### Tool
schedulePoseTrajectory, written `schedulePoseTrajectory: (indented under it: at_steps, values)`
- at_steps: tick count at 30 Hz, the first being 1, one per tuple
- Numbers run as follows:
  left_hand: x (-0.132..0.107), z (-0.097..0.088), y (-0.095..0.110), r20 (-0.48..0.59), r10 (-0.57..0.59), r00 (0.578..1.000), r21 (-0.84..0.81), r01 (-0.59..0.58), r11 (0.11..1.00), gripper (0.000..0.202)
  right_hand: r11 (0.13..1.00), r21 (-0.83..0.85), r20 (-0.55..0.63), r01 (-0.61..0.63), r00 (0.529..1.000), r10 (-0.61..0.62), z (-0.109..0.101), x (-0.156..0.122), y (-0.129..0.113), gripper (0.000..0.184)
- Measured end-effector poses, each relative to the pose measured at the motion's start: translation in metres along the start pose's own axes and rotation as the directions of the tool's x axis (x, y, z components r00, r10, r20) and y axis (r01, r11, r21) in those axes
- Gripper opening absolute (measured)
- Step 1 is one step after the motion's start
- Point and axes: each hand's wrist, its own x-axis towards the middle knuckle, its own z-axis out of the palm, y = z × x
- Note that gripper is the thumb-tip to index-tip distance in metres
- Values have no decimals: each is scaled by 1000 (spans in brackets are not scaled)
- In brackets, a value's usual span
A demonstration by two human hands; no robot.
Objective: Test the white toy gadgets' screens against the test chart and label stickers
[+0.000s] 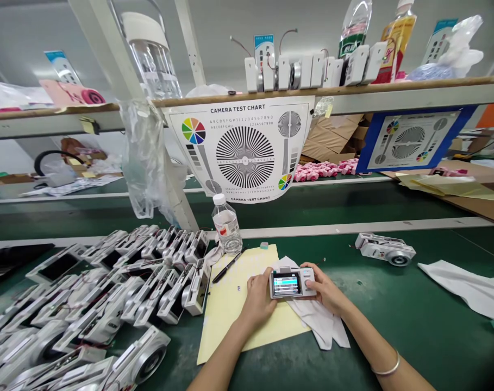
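Camera (292,283): judged light, stiff, screen fragile, best taken by its ends | Place: held over yellow paper (226,309), toward front edge of green bench (434,309) | Left hand (258,300), right hand (323,288): each gripped one end

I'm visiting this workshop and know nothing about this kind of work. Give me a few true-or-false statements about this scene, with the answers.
1. The left hand and right hand together hold a small silver camera with a lit screen. True.
2. A metal bangle sits on the left arm. False: it is on the right arm.
3. The camera test chart lies flat on the green workbench. False: it hangs below a shelf, beyond the hands.
4. A black pen rests on a yellow sheet. True.
5. The plastic water bottle lies on its side. False: it stands upright.
6. A white cloth lies beneath the held camera. True.
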Motion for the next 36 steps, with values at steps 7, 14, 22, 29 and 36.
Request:
schedulePoseTrajectory:
  at_steps: [7,14,22,29,36]
  values:
    - [1,4,-5,5,12,1000,-3,-12,1000,70,992,-125,-91,24,995,-35,5,0,2,47]
    - [0,4,-6,16,4,1000,-9,-3,1000,71,967,-250,-174,47,980,-93,9,2,6,47]
    - [0,0,-2,14,-1,1000,-4,1,1000,70,970,-233,-114,60,990,-89,3,1,6,45]
    - [0,0,-1,11,7,1000,9,-7,1000,70,981,-180,-56,72,995,-83,-4,1,8,52]
    - [0,-1,1,-3,17,1000,-1,-17,1000,69,971,-214,-61,103,991,-118,0,-1,9,56]
